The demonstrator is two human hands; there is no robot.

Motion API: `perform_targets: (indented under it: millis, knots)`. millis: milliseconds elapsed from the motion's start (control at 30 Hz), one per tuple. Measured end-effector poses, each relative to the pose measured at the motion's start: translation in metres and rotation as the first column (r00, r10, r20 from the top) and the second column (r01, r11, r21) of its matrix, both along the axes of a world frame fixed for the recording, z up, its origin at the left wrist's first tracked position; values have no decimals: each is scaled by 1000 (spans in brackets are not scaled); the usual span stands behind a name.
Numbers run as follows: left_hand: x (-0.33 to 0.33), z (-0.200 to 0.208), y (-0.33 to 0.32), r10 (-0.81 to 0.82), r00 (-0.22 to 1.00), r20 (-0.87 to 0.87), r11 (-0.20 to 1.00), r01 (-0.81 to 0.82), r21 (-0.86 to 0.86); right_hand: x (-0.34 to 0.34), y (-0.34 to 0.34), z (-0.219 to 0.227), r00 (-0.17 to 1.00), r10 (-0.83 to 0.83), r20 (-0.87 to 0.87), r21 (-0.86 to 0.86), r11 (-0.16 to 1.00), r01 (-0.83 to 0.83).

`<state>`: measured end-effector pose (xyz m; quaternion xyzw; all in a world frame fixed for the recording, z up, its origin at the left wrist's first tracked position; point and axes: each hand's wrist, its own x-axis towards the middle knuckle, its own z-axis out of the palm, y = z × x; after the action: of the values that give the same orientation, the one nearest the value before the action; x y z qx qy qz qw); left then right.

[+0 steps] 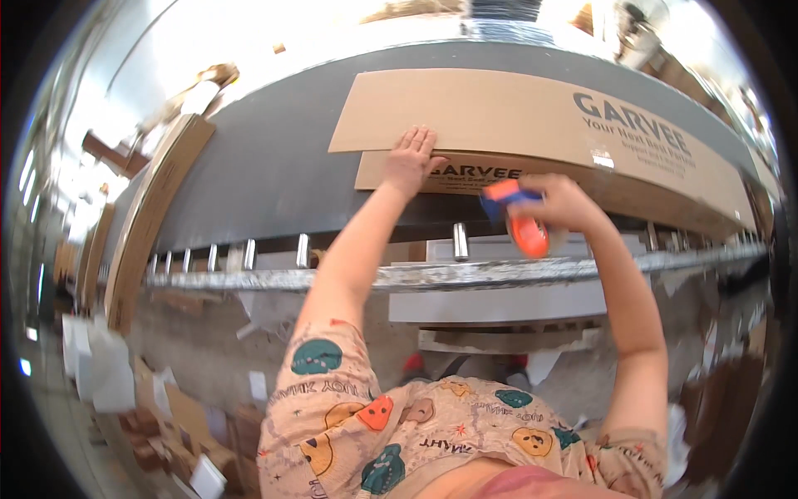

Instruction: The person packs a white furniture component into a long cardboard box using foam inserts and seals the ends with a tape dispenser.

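A long brown cardboard box (pixel 499 112) lies across the dark conveyor belt in front of me, with printing on its top flap and its near side. My left hand (pixel 411 158) rests with fingers stretched out on the near edge of the flap, toward its left end. In my right hand (pixel 565 202) is an orange and blue tape dispenser (pixel 529 236), held just in front of the box's near side and slightly blurred. A small shiny patch, perhaps tape, shows on the flap to the right of that hand.
Metal rollers (pixel 460 241) and a steel rail (pixel 432 277) run along the conveyor's near side. Another long carton (pixel 154 216) stands at the left, overhanging the rail. White sheets and cardboard pieces lie below. Cartons and white foam (pixel 108 366) are at the lower left.
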<state>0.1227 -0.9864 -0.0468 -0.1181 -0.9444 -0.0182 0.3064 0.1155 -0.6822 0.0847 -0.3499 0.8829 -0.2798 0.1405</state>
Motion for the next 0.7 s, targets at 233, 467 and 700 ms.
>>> perform_targets:
  millis: [233, 467, 700]
  knots:
    - [-4, 2, -35, -139, 979, -151, 986, 150, 66, -74, -201, 93, 842, -362, -401, -24, 922, 385]
    - [11, -13, -75, -67, 977, -202, 995, 79, 53, 45, -214, -19, 812, -402, -424, 177, 842, 509]
    - [8, 5, -66, -143, 968, -206, 986, 157, 53, 53, -208, -89, 828, -430, -359, 319, 777, 542]
